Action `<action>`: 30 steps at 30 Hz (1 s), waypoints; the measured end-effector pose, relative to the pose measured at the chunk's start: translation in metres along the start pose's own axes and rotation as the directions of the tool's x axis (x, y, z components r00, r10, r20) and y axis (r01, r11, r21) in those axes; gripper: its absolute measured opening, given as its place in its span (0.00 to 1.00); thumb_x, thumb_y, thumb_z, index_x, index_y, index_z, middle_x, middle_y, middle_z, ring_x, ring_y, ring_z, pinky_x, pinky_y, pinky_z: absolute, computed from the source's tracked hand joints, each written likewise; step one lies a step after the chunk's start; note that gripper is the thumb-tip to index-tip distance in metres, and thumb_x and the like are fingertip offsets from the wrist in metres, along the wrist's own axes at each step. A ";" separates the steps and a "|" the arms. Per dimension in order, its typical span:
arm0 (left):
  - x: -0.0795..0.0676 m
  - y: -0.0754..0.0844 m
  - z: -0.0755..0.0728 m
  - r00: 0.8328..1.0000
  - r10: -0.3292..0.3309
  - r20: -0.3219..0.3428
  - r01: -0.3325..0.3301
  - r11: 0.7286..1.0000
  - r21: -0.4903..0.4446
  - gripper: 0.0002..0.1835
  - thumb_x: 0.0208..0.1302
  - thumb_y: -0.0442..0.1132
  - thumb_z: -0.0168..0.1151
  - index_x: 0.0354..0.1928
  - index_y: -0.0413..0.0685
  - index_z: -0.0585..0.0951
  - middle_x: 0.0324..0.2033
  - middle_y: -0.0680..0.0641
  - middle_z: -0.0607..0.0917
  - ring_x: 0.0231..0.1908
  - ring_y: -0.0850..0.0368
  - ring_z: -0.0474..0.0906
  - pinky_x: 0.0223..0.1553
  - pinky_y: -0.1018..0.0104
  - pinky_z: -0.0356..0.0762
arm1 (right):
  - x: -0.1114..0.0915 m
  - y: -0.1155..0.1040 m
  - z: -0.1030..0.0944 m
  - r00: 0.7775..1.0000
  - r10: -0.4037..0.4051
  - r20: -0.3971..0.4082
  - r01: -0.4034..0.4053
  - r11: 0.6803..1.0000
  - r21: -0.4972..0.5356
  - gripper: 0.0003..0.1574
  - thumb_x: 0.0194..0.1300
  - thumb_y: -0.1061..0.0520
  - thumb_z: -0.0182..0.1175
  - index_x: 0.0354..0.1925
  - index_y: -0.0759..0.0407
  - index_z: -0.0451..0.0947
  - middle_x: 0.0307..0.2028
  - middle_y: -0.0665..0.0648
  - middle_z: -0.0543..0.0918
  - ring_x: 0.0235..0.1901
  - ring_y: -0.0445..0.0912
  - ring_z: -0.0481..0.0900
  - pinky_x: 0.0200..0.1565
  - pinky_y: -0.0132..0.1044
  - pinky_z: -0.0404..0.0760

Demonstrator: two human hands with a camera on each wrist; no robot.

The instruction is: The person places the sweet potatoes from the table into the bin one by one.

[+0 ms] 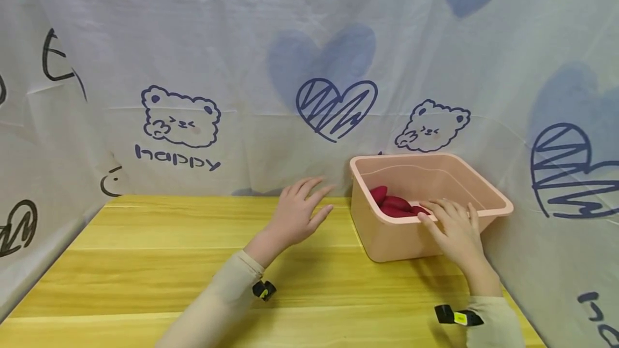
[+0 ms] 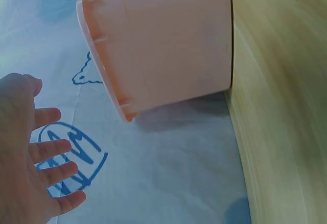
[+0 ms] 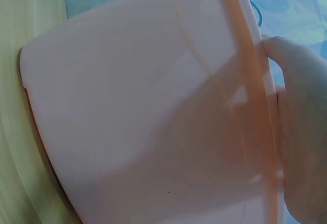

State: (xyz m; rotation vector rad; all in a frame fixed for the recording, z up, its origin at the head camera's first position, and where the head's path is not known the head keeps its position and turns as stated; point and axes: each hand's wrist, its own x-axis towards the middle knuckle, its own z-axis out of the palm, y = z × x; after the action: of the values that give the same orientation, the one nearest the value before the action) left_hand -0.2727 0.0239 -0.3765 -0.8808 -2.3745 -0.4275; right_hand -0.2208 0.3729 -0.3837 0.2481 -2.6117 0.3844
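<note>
A pink plastic bin (image 1: pixel 406 235) stands at the right of the table, with several dark red, oblong things (image 1: pixel 396 203) inside it. My right hand (image 1: pixel 456 232) reaches over the bin's near rim. Its fingers extend loosely past the edge above the inside, and the thumb (image 3: pixel 281 47) lies right at the rim. In the head view, my left hand (image 1: pixel 295 214) hovers to the left of the bin, apart from it. Its fingers are spread and nothing is in them; the left wrist view shows the palm side of the hand (image 2: pixel 25 157).
The yellow wood-grain table (image 1: pixel 159 262) runs back to a pale cloth (image 1: pixel 251 122) printed with hearts and bears. This cloth also hangs along the left and right sides, close beside the bin. Each wrist wears a small black strap device.
</note>
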 end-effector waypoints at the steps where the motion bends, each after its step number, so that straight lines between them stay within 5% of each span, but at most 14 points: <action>1: -0.002 -0.002 -0.001 1.000 -0.006 0.004 0.006 1.000 0.002 0.25 0.72 0.55 0.51 0.67 0.59 0.72 0.66 0.45 0.72 0.65 0.44 0.67 0.60 0.41 0.70 | 0.000 0.000 0.000 1.000 -0.001 -0.001 0.001 1.000 0.002 0.30 0.72 0.37 0.46 0.60 0.54 0.74 0.61 0.64 0.74 0.64 0.63 0.62 0.68 0.70 0.38; 22: -0.042 -0.030 -0.020 0.996 -0.071 -0.050 0.072 0.997 0.018 0.25 0.70 0.52 0.54 0.66 0.57 0.72 0.64 0.42 0.74 0.64 0.42 0.69 0.59 0.40 0.71 | -0.002 0.003 -0.006 0.994 -0.027 -0.104 0.030 0.999 0.027 0.27 0.69 0.40 0.54 0.55 0.57 0.78 0.56 0.66 0.77 0.61 0.63 0.66 0.68 0.72 0.43; 30: -0.059 -0.042 -0.029 0.993 -0.105 -0.051 0.108 0.993 0.056 0.26 0.69 0.54 0.54 0.66 0.56 0.72 0.64 0.41 0.74 0.63 0.40 0.69 0.58 0.37 0.71 | 0.001 -0.010 -0.002 0.963 -0.144 -0.226 0.165 0.984 0.074 0.23 0.68 0.45 0.56 0.55 0.57 0.78 0.53 0.63 0.80 0.59 0.60 0.71 0.69 0.69 0.48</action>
State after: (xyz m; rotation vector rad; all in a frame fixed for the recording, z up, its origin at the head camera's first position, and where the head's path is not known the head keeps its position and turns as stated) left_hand -0.2525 -0.0494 -0.3936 -0.7121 -2.3845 -0.4138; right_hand -0.2180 0.3642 -0.3793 0.4141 -2.3425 0.4508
